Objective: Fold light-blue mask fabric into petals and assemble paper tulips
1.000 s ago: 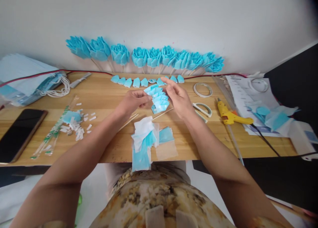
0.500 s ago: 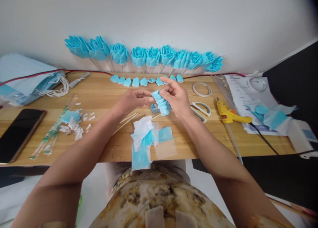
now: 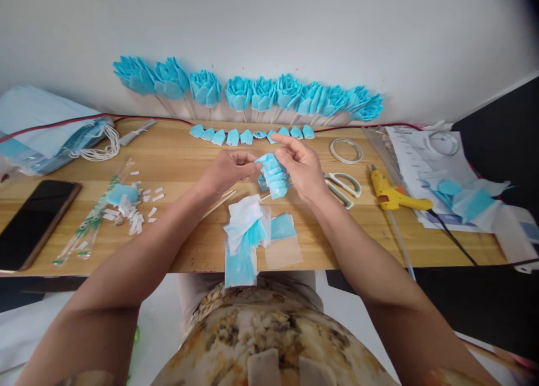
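Note:
Above the table's middle, both hands pinch a strip of folded light-blue fabric (image 3: 275, 179) with overlapping layers. The thumb and fingers of my left hand (image 3: 229, 171) hold its upper left end. My right hand (image 3: 301, 164) grips its upper right side, with the index finger stretched out. Just behind runs a row of small folded blue petals (image 3: 233, 137); my right fingers hide part of it. Nearer to me lie loose white and blue fabric pieces (image 3: 244, 229), one hanging over the front edge. Thin wooden sticks (image 3: 219, 203) rest beneath my left wrist.
Blue fabric roses (image 3: 205, 88) on sticks lean along the wall. Scissors (image 3: 343, 187), a tape roll (image 3: 346, 150) and a yellow glue gun (image 3: 396, 195) lie at right. A phone (image 3: 40, 220), white scraps (image 3: 135, 220) and a bag of masks (image 3: 54, 131) are at left.
The folded strip has spread and turned slightly, so more of its layers face me. Both hands keep their pinch on it. The whole view has shifted a little.

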`<state>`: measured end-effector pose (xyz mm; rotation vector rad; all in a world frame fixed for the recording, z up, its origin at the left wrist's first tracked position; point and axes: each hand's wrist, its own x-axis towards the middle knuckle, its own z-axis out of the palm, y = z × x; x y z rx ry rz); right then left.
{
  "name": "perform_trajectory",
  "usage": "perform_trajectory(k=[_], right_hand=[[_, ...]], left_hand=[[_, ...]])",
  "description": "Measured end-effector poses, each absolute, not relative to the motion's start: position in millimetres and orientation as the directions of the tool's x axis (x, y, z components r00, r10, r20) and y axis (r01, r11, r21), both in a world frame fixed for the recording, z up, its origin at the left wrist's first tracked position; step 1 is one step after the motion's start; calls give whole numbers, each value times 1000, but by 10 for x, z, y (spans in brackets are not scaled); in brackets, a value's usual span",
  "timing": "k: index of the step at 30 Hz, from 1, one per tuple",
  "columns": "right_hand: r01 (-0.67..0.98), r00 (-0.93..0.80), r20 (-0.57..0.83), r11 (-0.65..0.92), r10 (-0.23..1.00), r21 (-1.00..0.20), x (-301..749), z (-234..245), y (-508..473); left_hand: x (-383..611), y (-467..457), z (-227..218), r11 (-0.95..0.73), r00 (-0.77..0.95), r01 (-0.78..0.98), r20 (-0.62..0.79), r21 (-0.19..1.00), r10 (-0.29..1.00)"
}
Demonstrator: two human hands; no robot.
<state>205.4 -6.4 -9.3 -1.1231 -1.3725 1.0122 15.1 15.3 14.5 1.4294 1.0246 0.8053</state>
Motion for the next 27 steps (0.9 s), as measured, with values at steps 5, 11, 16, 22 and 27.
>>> perform_trajectory(k=[5, 11, 16, 22, 27], right_hand=[[87, -49, 207, 211, 977, -974, 2031, -55, -101], [64, 11, 209, 208, 978, -976, 2024, -54, -97], [-40, 97, 209, 214, 973, -976, 2145, -94, 14], [-136, 167, 202, 225, 965, -965, 2244, -121, 100], [-161, 189, 175, 207, 966, -965, 2197, -128, 112]], left_hand=[[173, 136, 154, 38, 423, 132, -91, 991, 902], [178, 126, 136, 6, 482, 113, -60, 994, 874], [-46, 271, 288, -99, 308, 152, 48, 983, 950], [-536, 333, 260, -18, 135, 370, -34, 929, 990], [-888, 291, 36, -136, 141, 885, 23, 445, 990]])
